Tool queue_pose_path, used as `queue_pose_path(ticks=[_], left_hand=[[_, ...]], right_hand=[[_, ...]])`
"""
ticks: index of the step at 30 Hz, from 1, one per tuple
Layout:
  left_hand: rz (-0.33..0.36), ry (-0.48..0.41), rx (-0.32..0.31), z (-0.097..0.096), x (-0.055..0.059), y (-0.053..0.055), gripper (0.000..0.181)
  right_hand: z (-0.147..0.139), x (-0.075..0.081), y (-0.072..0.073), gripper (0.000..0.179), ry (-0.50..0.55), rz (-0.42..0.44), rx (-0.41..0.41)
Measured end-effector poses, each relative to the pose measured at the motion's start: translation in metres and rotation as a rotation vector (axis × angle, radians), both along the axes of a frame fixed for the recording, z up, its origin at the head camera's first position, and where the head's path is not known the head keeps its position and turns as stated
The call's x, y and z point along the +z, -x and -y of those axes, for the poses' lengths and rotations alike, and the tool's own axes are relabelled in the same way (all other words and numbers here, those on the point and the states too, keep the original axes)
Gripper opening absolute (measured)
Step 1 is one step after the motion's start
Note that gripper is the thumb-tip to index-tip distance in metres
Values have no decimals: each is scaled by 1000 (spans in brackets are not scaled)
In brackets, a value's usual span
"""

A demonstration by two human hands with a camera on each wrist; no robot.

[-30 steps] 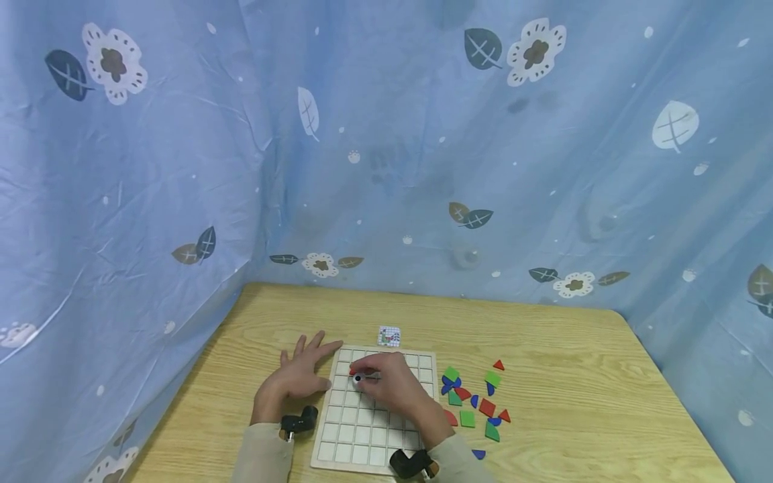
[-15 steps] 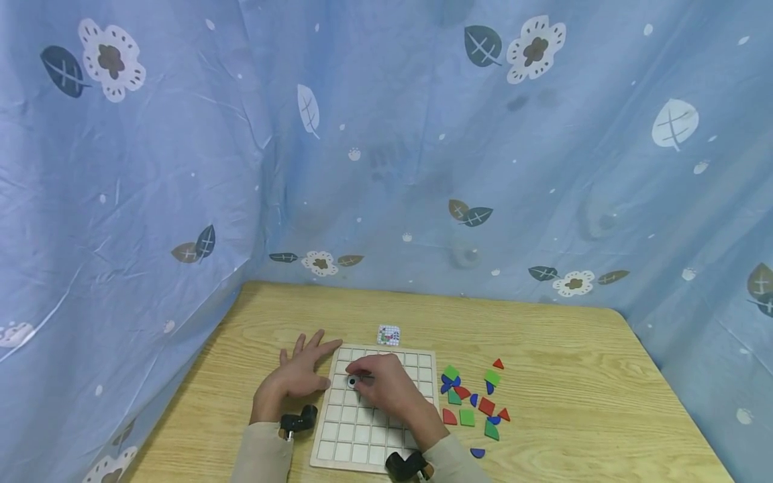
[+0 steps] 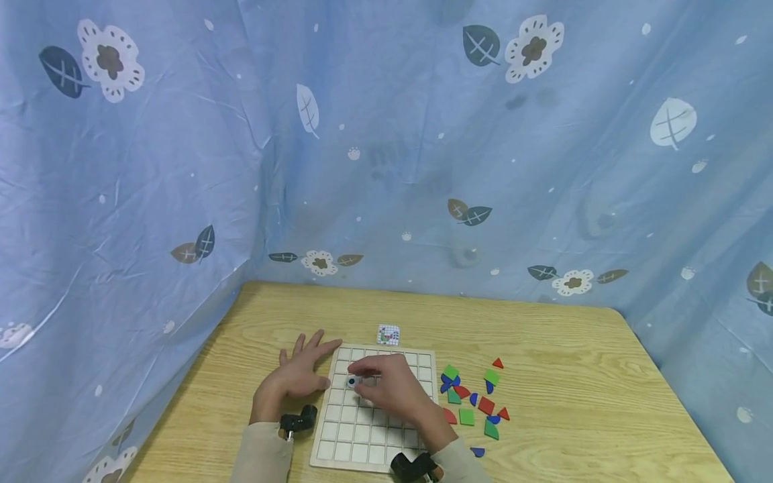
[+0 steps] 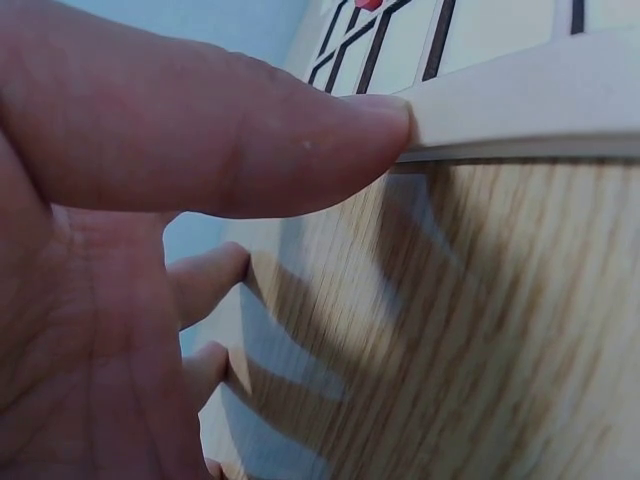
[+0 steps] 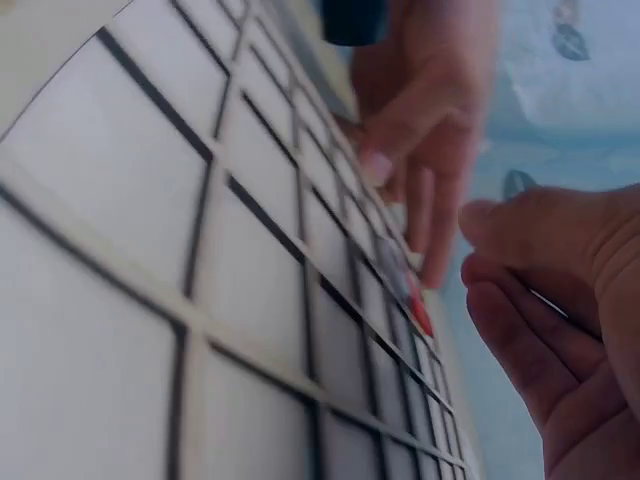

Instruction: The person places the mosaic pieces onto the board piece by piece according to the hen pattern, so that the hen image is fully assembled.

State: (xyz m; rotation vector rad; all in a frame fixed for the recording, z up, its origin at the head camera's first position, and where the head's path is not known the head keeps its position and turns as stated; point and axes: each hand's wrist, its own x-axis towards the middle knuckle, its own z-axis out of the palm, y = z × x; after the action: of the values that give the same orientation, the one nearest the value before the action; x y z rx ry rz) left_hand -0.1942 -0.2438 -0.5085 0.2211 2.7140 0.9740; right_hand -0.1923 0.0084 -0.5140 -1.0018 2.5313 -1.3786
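Note:
My left hand (image 3: 298, 376) lies with fingers spread on the table beside the pale grid board (image 3: 329, 446); its thumb (image 4: 370, 150) touches the board's left edge. Over the board's upper left, my right hand (image 3: 389, 386) has thumb and index finger slightly apart. In the head view, a small white disc with a dark dot (image 3: 352, 381) lies between those fingertips. From the right wrist, the thumb (image 5: 500, 225) and curved fingers show nothing between them. A red piece (image 5: 418, 308) sits on the board, hidden by the fingers in the head view.
Right of the board lie several loose flat shapes, among them a red square (image 3: 486, 405), a green square (image 3: 467, 417) and a blue half-round piece (image 3: 477, 451). A small pattern card (image 3: 388, 335) rests above the board. A blue patterned curtain (image 3: 386, 168) surrounds the table.
The dotted disc has shifted slightly left, and my right thumb now stands a little away from it. The red piece has become hidden under my fingers. My left hand keeps its place.

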Motion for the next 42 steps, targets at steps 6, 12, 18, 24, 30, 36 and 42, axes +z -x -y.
queue_pose_path(ticks=[6,12,18,24,30,36,42], left_hand=[[3,-10,15,-1,1,0,83],[-7,-17,17,-3,3,-1,85],[-7,-20,18,-3,3,-1,85],[-5,-11,16,-3,2,-1,86],[-7,-7,11,-2,1,0,86],[-3,-9,0,-2,2,-2,86],[0,-14,-18,-1,3,-1,86]], right_hand=[[-35,6,-8,29,68,85,-17],[-86,4,-21,30,118,152,-61],[-146,3,-35,31,98,129,-190],[-201,4,-47,32,84,174,-320],[-233,0,-54,31,31,148,-447],[-246,-7,-55,34,-34,132,-511],[-248,-15,-50,37,-41,135,-500]])
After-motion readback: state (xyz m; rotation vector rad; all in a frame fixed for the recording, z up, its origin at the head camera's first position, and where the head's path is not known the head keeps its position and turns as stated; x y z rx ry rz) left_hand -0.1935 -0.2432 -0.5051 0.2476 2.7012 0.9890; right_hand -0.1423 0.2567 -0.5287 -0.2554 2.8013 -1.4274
